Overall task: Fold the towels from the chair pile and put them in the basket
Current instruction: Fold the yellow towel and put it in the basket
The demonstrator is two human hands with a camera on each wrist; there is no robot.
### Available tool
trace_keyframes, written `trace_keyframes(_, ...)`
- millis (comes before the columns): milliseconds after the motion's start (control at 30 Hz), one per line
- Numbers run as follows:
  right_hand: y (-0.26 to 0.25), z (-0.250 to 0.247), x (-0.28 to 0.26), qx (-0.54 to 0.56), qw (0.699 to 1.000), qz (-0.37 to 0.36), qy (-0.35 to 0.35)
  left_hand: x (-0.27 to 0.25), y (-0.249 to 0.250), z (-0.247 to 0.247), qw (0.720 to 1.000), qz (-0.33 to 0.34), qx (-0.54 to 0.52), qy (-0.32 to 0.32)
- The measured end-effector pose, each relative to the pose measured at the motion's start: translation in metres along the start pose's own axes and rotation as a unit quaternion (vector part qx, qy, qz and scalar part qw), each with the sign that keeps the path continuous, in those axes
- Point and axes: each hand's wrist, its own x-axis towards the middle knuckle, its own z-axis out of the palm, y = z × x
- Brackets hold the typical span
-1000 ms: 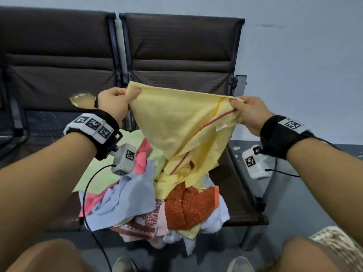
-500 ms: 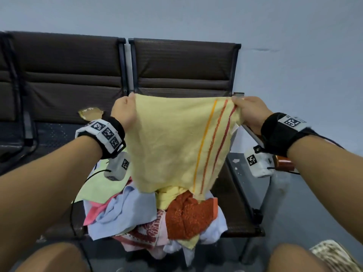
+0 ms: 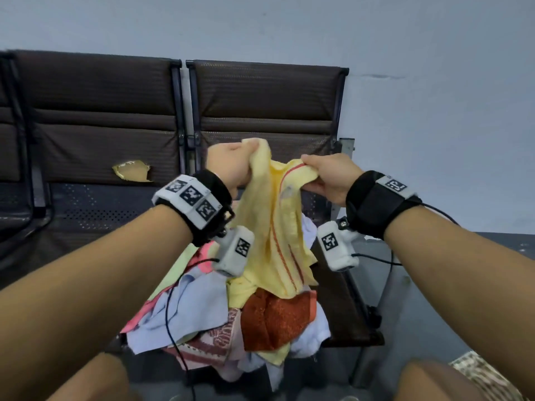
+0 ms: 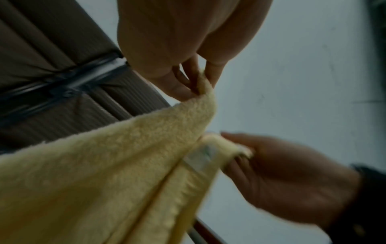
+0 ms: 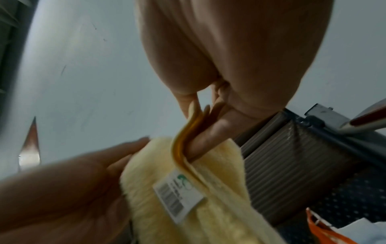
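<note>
A pale yellow towel point(image 3: 269, 235) with red and orange stripes hangs slack in the air above the chair pile point(image 3: 231, 319). My left hand point(image 3: 231, 166) pinches one top corner of the yellow towel point(image 4: 117, 165) between thumb and fingers. My right hand point(image 3: 327, 178) pinches the other top corner, close to the left hand. In the right wrist view the yellow towel point(image 5: 208, 181) shows a white barcode label point(image 5: 177, 199) just below the pinch. The pile holds several towels: light blue, orange-red, pink, pale green. No basket is in view.
Dark brown chairs point(image 3: 260, 105) stand in a row against a grey-blue wall point(image 3: 434, 82). The left chair's back has a torn patch point(image 3: 131, 170). My knees show at the bottom edge. Cables hang from both wrist cameras.
The towel was stretched wide between my hands half a second ago. My hands have come together, so the top corners are near each other and the towel hangs doubled.
</note>
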Motion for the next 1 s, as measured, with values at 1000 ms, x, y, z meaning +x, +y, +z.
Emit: trace_keyframes(1000,0.005,-0.038,0.038,-0.363,0.915,-0.164,0.065,0.056,-0.019,0.011,0.958,0.104,0.262,-0.042)
